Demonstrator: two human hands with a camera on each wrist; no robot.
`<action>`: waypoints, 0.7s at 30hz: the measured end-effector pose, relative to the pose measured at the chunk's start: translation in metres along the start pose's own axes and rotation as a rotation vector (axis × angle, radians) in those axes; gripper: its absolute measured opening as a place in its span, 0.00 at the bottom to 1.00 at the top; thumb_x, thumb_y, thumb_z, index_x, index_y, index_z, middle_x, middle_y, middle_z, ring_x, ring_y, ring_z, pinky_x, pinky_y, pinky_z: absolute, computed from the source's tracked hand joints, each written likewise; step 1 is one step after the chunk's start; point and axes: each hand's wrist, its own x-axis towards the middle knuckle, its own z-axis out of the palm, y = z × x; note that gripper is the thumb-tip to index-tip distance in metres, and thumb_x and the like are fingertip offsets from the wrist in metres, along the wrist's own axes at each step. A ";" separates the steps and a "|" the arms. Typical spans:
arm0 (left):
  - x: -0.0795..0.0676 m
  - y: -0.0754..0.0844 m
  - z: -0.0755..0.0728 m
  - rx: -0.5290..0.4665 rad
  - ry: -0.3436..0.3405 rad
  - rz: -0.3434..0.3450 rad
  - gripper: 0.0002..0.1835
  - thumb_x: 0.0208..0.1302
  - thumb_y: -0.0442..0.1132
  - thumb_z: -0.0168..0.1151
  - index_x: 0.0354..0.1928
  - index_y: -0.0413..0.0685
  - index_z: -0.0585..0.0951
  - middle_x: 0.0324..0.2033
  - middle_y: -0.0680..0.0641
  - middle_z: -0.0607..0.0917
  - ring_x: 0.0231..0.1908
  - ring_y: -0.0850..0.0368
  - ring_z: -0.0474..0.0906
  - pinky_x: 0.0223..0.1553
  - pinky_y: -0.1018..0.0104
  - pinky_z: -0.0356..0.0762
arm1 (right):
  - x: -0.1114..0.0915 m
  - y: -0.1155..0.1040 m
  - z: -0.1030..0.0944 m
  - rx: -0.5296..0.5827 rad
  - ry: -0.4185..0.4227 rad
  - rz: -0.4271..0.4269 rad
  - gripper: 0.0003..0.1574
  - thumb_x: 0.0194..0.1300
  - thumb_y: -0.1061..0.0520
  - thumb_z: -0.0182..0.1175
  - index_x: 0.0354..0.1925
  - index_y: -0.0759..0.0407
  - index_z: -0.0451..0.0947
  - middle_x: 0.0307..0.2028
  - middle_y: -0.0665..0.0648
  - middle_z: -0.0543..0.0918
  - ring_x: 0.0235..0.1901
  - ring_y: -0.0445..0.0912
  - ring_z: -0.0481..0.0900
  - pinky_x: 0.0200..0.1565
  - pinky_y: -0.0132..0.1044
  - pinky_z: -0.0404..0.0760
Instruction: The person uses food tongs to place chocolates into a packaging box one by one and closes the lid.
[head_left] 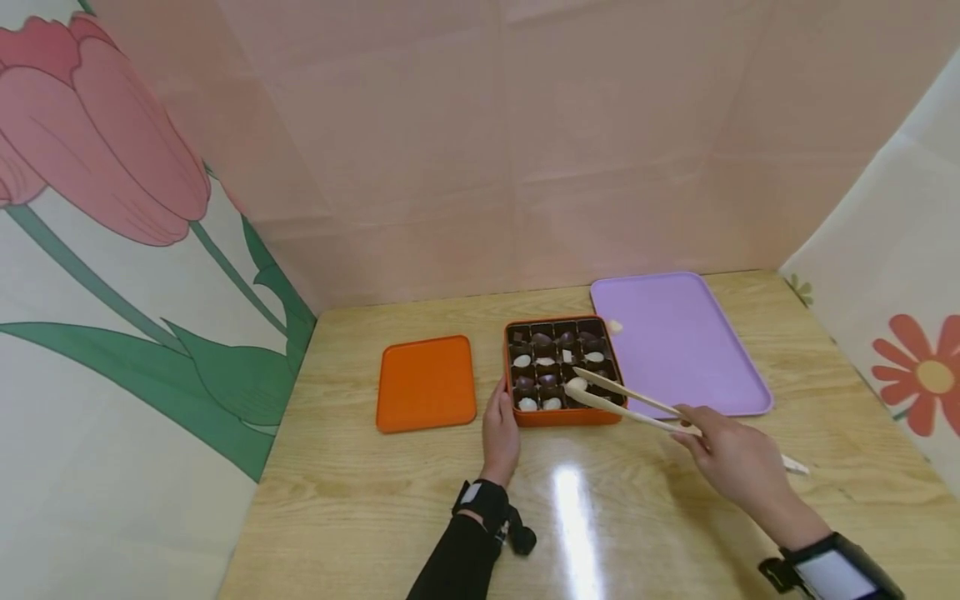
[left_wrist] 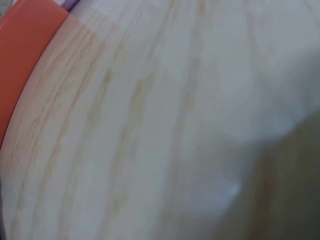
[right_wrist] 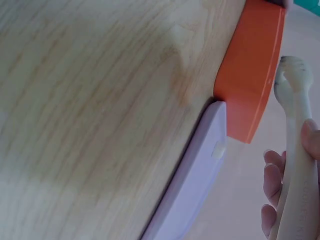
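Note:
An orange box [head_left: 567, 419] with a black divided insert holds dark and white chocolates in rows. My left hand [head_left: 500, 437] rests along the box's left side near its front corner, fingers extended. In my right hand [head_left: 738, 454] I grip a pair of cream tongs [head_left: 637, 417], reaching in from the right. The tongs' tips lie over the box's right half, around a white chocolate [head_left: 577, 385]; I cannot tell whether they pinch it. In the right wrist view the tongs [right_wrist: 299, 170] show close up, with the thumb and fingertips around them. The left wrist view shows mostly tabletop.
A purple tray [head_left: 675, 342] lies right of the box, close against it, with a small white piece [head_left: 615, 327] near its left edge. To the left lies a flat orange lid [head_left: 426, 385]. A pink cloth backdrop [head_left: 510, 167] rises behind the wooden table [head_left: 337, 500].

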 end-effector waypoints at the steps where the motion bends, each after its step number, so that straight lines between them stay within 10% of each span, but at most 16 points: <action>1: 0.000 0.000 0.000 -0.002 0.000 -0.002 0.29 0.73 0.60 0.31 0.71 0.60 0.62 0.69 0.49 0.67 0.67 0.53 0.61 0.66 0.44 0.64 | 0.001 0.000 0.000 -0.006 0.001 -0.007 0.23 0.51 0.50 0.67 0.47 0.55 0.80 0.29 0.54 0.87 0.16 0.43 0.74 0.11 0.38 0.66; 21: 0.000 -0.001 0.001 -0.001 0.002 0.000 0.28 0.74 0.57 0.31 0.71 0.58 0.61 0.69 0.49 0.67 0.67 0.53 0.61 0.66 0.44 0.64 | 0.011 -0.003 -0.003 -0.014 -0.108 -0.017 0.24 0.52 0.48 0.65 0.47 0.57 0.81 0.29 0.53 0.86 0.17 0.41 0.73 0.12 0.35 0.66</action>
